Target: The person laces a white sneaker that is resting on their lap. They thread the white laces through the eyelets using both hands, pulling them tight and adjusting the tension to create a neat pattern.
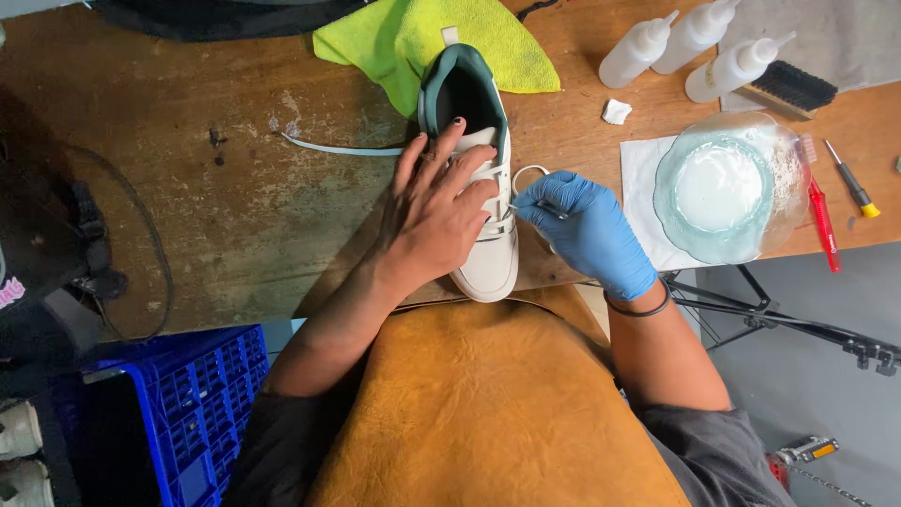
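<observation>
On the worn wooden workbench (235, 188), at its near edge, a white sneaker (488, 258) with a dark green collar lies with its toe toward the person. The left hand (436, 211), bare, lies flat over the shoe's lacing area, fingers spread wide and pressing down on the tongue and upper. The right hand (587, 230), in a blue glove, is pinched closed on the end of a white shoelace (524, 174), which loops out from the shoe's right side just beside the eyelets.

Behind the heel a yellow-green cloth (404, 38) lies crumpled, touching the shoe's collar. A second loose white lace (338, 148) trails across the bench to the left of the shoe. To the right, on a white paper sheet (643, 169), sits a pale green glass dish (727, 188) of white liquid, with a red-handled tool (824, 225) beside it. Three white squeeze bottles (694, 42) lie further back, next to a black brush (788, 89). A tan leather apron (488, 404) covers the person's lap, and a blue plastic crate (188, 404) stands below the bench on the left.
</observation>
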